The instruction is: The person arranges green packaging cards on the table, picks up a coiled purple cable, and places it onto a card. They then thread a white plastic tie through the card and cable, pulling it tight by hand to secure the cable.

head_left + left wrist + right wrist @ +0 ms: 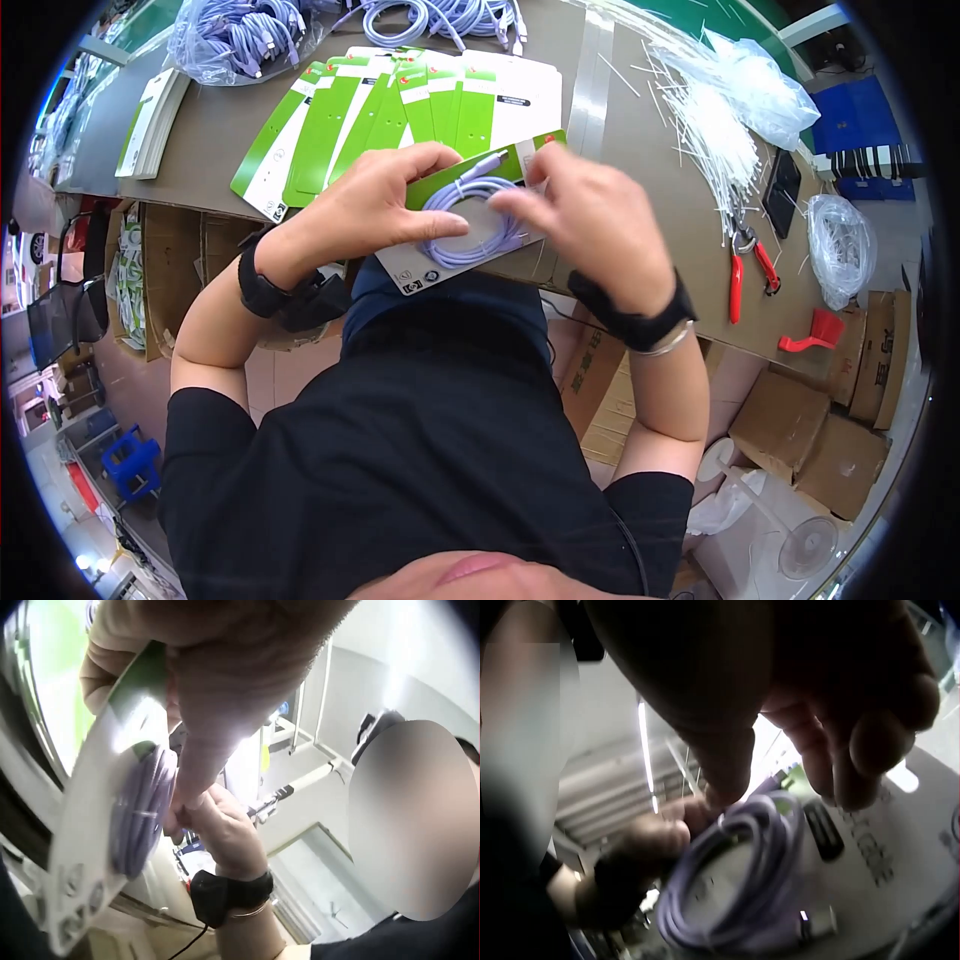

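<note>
Across the upper half of the frame there's a brown worktable (205,125), and the biggest thing on it is a fanned-out spread of packaging cards (380,120). Up top left sits a clear plastic bag (203,72) stuffed with lavender cables (250,35), and toward the upper right there's a messy pile of thin white cable ties (712,135). Next size down, the hands: the right hand (600,210) has bent fingers at the upper right of a green-and-white card (410,265), thumb over a coiled lavender cable (480,252); honestly can't tell if it's pinching anything. The left hand (375,205) grips that card, thumb in front, fingers behind. Card's tilted near mid-frame, with the coil against its front. Smaller stuff at right: red-handled cutters (736,290), a black phone (783,190) just beside them, and a red brush (815,330).
</note>
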A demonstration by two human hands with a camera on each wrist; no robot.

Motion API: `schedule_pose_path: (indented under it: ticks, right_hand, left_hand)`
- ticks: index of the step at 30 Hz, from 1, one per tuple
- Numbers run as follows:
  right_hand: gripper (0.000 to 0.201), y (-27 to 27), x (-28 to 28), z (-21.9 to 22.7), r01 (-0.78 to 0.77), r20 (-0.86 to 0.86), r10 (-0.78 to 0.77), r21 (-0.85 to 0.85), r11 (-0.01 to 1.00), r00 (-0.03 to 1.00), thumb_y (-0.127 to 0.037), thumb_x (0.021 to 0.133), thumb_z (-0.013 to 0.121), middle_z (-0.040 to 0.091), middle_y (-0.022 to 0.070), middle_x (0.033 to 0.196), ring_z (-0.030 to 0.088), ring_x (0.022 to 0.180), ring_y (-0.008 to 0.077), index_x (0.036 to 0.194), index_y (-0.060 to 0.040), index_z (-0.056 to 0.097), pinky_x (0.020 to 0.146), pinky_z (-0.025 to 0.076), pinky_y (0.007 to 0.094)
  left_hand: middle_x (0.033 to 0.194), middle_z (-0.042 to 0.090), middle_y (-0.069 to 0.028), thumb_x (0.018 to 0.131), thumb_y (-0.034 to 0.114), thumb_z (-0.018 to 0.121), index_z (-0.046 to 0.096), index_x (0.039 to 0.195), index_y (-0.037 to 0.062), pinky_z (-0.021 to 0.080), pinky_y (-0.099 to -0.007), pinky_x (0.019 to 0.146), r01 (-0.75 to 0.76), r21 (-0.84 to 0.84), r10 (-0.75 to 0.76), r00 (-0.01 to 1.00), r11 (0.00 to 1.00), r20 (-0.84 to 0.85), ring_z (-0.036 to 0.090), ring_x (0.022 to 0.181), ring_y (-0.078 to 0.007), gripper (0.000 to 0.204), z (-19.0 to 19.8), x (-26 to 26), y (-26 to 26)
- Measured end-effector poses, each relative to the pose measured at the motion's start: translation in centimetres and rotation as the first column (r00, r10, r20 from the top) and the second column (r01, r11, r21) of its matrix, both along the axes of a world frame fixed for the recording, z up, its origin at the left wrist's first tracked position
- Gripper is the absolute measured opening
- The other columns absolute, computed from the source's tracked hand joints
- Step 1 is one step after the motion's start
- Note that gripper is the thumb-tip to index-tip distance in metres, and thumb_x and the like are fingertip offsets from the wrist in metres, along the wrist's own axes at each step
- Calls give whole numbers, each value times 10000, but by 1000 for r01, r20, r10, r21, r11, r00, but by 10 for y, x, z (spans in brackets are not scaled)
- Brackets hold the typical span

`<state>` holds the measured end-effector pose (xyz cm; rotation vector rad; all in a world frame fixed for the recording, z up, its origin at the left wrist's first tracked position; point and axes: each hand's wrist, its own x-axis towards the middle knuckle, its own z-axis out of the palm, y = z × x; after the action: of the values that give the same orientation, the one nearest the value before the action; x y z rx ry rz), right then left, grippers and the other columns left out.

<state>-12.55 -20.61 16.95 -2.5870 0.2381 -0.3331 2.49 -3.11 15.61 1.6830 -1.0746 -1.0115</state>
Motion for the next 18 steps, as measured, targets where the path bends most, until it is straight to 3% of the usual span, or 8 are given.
schedule_pose_path:
  ticks: [1,2,7,9,14,17,18]
  right_hand:
    - [245,9,0,-5,-50,-130,22,-210,976,991,-246,886,612,629,138,678,642,631,278,845,-10,560,571,499,335]
    - [245,13,1,-8,-48,-137,20,-205,978,990,-246,886,612,629,138,678,642,631,278,845,-10,560,571,499,335]
    - [270,22,8,-17,-138,-120,104,-326,935,987,-285,879,606,622,117,652,634,593,268,799,-36,536,533,487,348]
    - [260,22,9,-22,-213,-130,173,-420,882,976,-278,870,610,612,111,641,622,577,268,796,-42,531,527,482,353]
    - [225,10,10,-31,-297,-100,280,-387,873,955,-221,854,614,593,109,625,612,568,270,768,-48,499,526,479,353]
    - [189,-1,8,-20,-238,-98,230,-75,968,968,-156,841,601,583,113,626,615,586,267,757,-50,469,530,476,355]
    - [189,1,10,-21,-245,-103,237,-74,967,966,-156,841,601,583,113,626,615,586,267,757,-50,469,530,476,355]
  left_hand:
    - [1001,636,-193,803,144,687,524,1193,-41,494,-318,785,32,-4,-31,972,999,234,637,887,-267,461,-2,-1,0]
    - [986,636,-214,796,165,688,526,1178,-53,501,-331,784,66,-3,-58,888,998,455,642,871,-301,469,-3,-1,0]
    - [971,635,-216,793,155,653,513,1193,-55,497,-349,791,25,11,-27,906,1000,423,634,876,-314,473,-14,4,3]
    - [974,637,-215,801,136,616,514,1193,-57,497,-354,785,82,13,-82,942,997,325,635,880,-310,449,-12,6,2]
    - [968,640,-210,824,124,566,526,1186,-52,499,-348,761,124,-35,-109,955,992,277,639,865,-290,406,-17,9,2]
    - [963,642,-203,829,118,550,535,1183,-42,499,-338,748,111,-79,-94,977,991,193,640,844,-281,389,-21,14,0]
    - [960,644,-200,831,115,542,540,1181,-37,499,-333,742,101,-96,-86,985,990,150,641,834,-276,382,-22,14,1]
